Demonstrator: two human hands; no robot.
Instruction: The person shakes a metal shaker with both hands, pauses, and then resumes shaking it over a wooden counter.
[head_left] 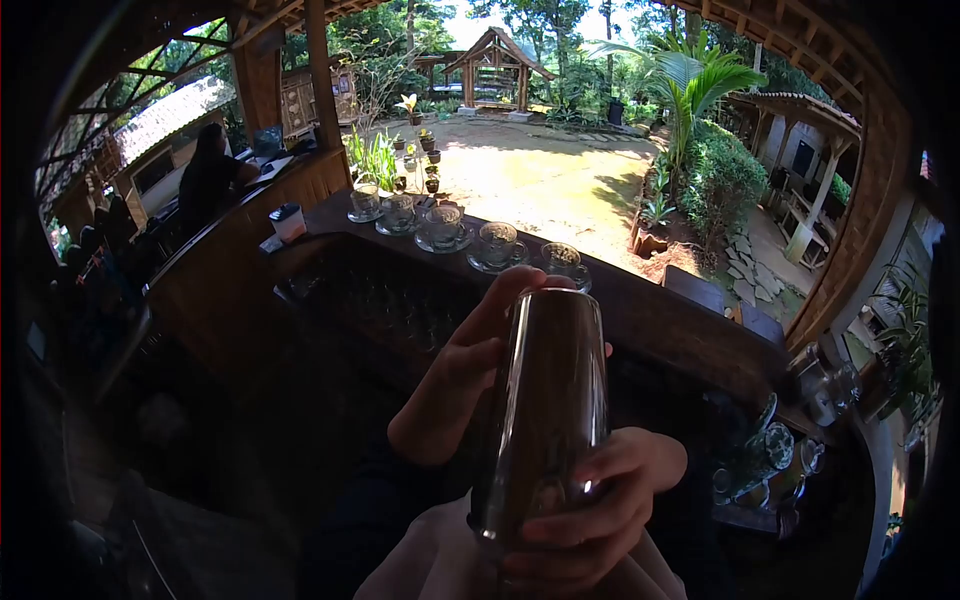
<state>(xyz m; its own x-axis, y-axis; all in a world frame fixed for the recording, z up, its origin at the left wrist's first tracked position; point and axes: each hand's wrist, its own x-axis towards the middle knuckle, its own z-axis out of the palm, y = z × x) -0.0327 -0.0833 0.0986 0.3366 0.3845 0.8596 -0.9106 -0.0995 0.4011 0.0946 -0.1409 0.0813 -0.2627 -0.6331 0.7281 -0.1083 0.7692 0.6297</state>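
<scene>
A tall, shiny metal tumbler is held upright and slightly tilted in front of me, between both hands. My left hand is closed around its upper far side, with fingertips at the top rim; part of it is hidden behind the metal. Lower down, my right hand wraps its fingers around the near right side. Just beyond the tumbler, a glass cup stands on the wooden counter. The inside of the tumbler does not show.
Several glass cups on saucers line the counter to the left, ending near a lidded plastic cup. Glassware sits in shadow at right. A person sits at a far-left counter. Beyond lies a sunlit yard.
</scene>
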